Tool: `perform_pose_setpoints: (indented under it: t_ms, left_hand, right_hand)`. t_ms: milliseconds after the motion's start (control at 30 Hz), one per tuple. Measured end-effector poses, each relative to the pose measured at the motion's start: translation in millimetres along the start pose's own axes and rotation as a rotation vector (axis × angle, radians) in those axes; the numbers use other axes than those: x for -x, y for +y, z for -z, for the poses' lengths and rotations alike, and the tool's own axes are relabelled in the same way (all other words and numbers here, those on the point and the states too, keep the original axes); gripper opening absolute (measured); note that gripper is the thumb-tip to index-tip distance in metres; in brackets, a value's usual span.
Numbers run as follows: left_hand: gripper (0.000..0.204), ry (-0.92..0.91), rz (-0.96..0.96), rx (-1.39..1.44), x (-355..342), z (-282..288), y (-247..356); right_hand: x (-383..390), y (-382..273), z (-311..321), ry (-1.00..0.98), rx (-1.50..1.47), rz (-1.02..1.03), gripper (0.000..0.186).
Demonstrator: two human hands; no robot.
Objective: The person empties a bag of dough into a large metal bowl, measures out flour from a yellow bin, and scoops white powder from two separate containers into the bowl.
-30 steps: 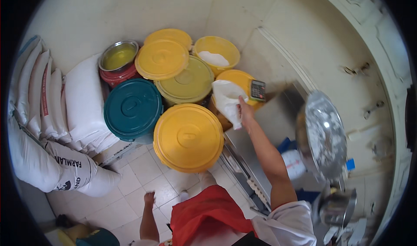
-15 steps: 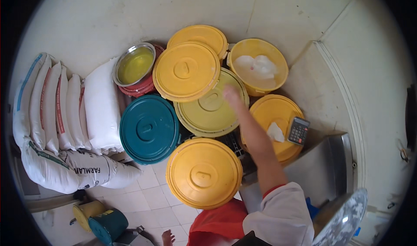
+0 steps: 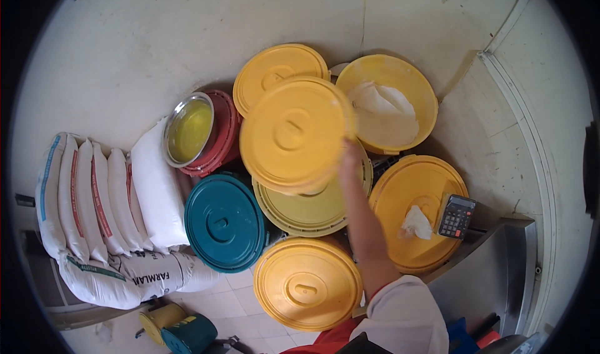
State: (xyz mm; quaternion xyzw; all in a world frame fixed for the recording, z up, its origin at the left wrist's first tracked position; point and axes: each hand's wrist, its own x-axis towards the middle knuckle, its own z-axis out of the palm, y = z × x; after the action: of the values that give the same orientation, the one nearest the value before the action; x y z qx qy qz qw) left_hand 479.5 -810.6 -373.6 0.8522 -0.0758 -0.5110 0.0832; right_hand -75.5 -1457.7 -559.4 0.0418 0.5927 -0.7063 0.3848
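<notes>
1. So the right hand [image 3: 350, 154] is reaching out to the big yellow lid [image 3: 290, 129]. Its fingers are blurring and partly hiding at the edge, but they seem to be grasping the right side of the rim.
2. That lid is hanging over the olive-yellow bucket [image 3: 306, 216], overlapping the rear yellow lid [image 3: 269, 69]. Its right edge is smearing too, so I'm guessing it's moving.
3. Left hand isn't showing, so I can't tell what its fingers are doing.
4. Just to the right, the open yellow bucket [image 3: 426, 101] is holding white powder. My read: the person is picking up a lid to cover it.
5. If I'm reading that right, the next move is calling for a firm rim grip, clearing the bucket's edge, then lining up lid and rim before pressing down.
</notes>
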Motion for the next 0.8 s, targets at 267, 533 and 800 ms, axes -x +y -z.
perform_pose_setpoints:
  t_ms: [267, 533, 800]
  left_hand:
    - [0.043, -0.05, -0.064, -0.021, -26.3, -22.0, 46.4]
    - [0.041, -0.041, -0.283, 0.056, -29.8, -40.0, 87.4]
    - [0.038, -0.184, -0.184, -0.155, -97.0, 37.3, -23.2]
  right_hand:
    - [27.5, -136.2, 94.3, -0.159, 1.677, 0.773, 0.081]
    - [-6.6, -127.0, 41.5, -0.647, 1.631, 0.689, 0.049]
    - [196.1, -60.5, 60.2, -0.413, 0.715, 0.604, 0.051]
